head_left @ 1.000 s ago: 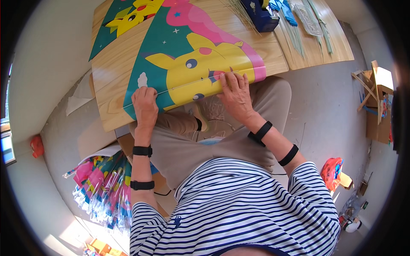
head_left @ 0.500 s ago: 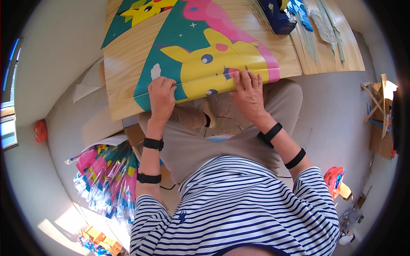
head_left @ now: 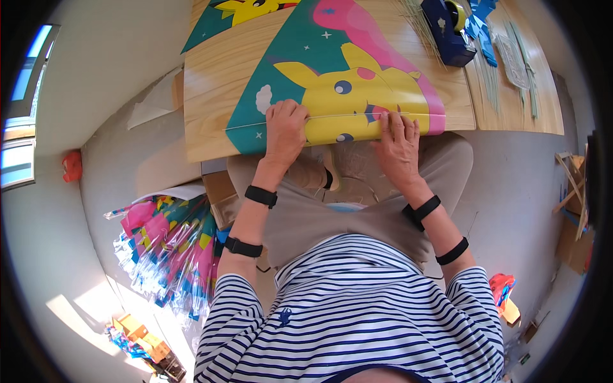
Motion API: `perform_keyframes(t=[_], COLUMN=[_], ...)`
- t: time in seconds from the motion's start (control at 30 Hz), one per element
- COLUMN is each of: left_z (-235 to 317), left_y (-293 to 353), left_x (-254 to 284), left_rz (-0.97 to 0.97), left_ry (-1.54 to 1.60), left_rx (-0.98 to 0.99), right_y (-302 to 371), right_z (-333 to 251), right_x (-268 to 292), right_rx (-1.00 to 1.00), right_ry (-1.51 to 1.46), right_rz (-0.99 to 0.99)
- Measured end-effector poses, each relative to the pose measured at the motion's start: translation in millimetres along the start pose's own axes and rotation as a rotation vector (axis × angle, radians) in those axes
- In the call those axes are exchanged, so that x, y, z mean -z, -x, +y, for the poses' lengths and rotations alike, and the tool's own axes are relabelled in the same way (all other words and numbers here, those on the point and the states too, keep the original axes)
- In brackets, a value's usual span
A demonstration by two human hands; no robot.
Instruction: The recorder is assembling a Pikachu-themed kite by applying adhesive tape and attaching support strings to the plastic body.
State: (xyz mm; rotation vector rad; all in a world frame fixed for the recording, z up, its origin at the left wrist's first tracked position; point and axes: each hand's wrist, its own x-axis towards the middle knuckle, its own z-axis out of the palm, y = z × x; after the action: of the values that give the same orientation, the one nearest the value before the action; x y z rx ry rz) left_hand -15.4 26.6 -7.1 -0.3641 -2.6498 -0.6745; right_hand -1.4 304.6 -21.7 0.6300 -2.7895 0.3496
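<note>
A large printed sheet, roughly triangular, in green, pink and yellow with a cartoon creature on it, lies along the table's near edge. Across its lower part runs a thin white rod. My left hand is closed, its curled fingers pressing on the rod and sheet left of the yellow figure. My right hand has its fingers together on the rod beside the figure's mouth, with the thumb lower, by the sheet's near edge. The rod's part under my fingers is hidden.
A second printed sheet lies at the far left of the wooden table. At the far right are a blue tape dispenser, thin sticks and a clear plastic tray. Plastic-wrapped colourful bundles hang at lower left.
My left hand has slid right along the rod, away from the sheet's left corner. My right hand stays near the same spot on the sheet. The whole view has shifted.
</note>
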Motion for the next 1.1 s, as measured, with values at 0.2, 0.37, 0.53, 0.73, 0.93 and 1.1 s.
perform_keyframes(t=[0.2, 0.37, 0.53, 0.73, 0.93, 1.1], left_z=[0.4, -4.0, -4.2, -5.4, -4.6, -3.8], left_y=[2.2, 7.2, 7.6, 6.9, 5.3, 5.7], left_x=[2.9, 6.0, 7.2, 5.9, 5.9, 5.2], left_rz=[-0.001, 0.01, 0.009, 0.009, 0.021, 0.032], left_ry=[-0.023, -0.031, -0.006, -0.012, -0.003, -0.002], left_rx=[0.006, 0.017, 0.011, 0.012, 0.0, 0.004], right_y=[1.8, 1.3, 0.7, 0.3, -0.3, 0.3], right_z=[2.9, 4.5, 2.9, 2.0, 1.7, 2.9], right_x=[-3.6, -4.0, -0.1, 3.3, 3.9, 4.2], right_rx=[0.001, -0.002, -0.011, -0.016, -0.021, -0.02], right_ry=[0.009, -0.008, -0.019, -0.044, -0.067, -0.08], right_rz=[-0.004, 0.008, 0.006, 0.004, 0.021, 0.052])
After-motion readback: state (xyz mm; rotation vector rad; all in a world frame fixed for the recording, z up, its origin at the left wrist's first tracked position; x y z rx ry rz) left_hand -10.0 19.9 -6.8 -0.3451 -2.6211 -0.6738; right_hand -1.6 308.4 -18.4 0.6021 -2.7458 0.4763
